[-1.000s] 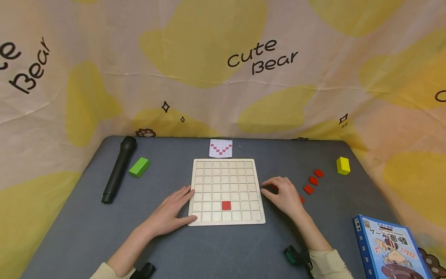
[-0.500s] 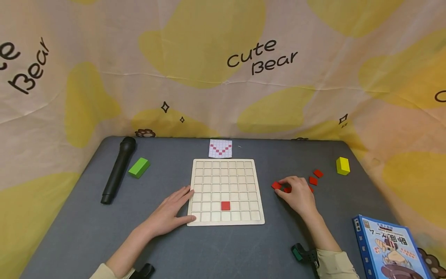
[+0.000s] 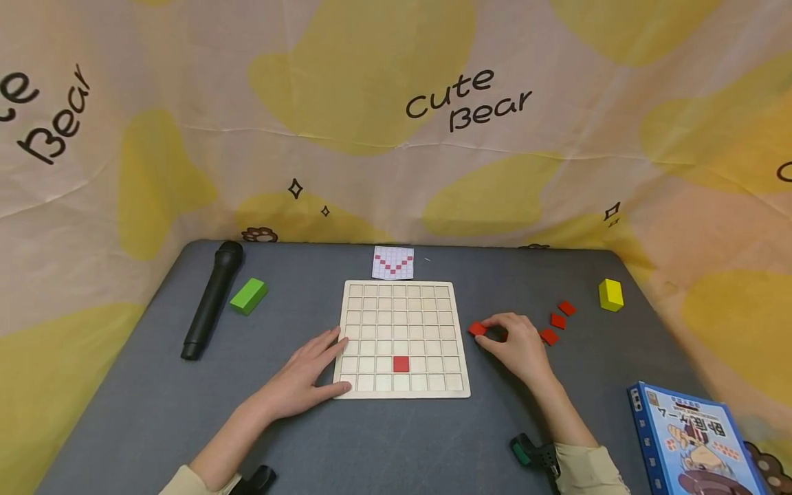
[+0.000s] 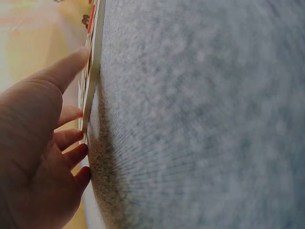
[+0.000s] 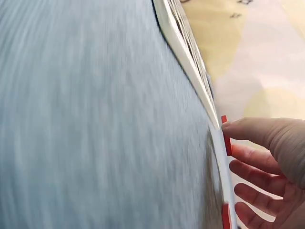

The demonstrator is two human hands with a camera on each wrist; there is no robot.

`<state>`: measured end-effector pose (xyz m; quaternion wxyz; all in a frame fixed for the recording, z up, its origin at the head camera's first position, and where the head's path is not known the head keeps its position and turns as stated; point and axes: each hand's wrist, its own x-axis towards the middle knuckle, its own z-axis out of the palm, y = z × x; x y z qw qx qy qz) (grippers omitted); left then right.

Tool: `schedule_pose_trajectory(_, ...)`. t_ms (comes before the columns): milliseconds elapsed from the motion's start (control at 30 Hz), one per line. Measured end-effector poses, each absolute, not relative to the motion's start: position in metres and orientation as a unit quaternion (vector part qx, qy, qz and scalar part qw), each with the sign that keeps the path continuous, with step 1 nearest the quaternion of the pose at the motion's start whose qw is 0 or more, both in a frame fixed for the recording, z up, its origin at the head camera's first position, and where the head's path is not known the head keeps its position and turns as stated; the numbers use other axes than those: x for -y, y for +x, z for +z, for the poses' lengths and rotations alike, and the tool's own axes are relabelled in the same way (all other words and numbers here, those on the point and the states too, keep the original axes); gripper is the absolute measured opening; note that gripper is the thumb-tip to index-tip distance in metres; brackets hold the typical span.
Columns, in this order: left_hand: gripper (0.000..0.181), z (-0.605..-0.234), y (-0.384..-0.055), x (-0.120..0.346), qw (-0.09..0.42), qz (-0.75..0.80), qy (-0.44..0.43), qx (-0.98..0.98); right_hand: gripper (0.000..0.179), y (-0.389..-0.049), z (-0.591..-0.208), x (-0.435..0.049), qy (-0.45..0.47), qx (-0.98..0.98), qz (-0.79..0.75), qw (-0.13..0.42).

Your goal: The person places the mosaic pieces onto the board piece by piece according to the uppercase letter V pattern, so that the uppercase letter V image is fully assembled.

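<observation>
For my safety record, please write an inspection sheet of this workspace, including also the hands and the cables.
Surface: dark grey table.
Job's things: pale grid board with one red tile on it; patterned card beyond it; loose tiles to its right.
Clutter: microphone and green block at left; yellow block and blue box at right.
Hands: left hand touches the board's left edge; right hand pinches another red tile.
Cables: nothing seen.
Surroundings: printed cloth behind the table.

The right hand (image 3: 518, 347) partly hides one red tile (image 3: 504, 337); the head view's bottom edge crops the blue box (image 3: 699, 440); the tabletop (image 5: 95, 119) blurs.
</observation>
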<state>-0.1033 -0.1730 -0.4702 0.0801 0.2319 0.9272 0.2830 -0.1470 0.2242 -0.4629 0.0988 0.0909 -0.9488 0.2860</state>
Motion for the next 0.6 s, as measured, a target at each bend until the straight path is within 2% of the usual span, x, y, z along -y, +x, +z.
schedule_pose_trajectory(267, 0.086, -0.472, -0.103, 0.173, 0.078, 0.277, 0.238, -0.928, 0.023, -0.147, -0.461, -0.191, 0.130, 0.933, 0.319, 0.099)
schedule_pose_trajectory(600, 0.086, -0.472, -0.103, 0.173, 0.078, 0.277, 0.238, -0.928, 0.018, -0.148, -0.458, -0.144, 0.171, 0.922, 0.345, 0.038)
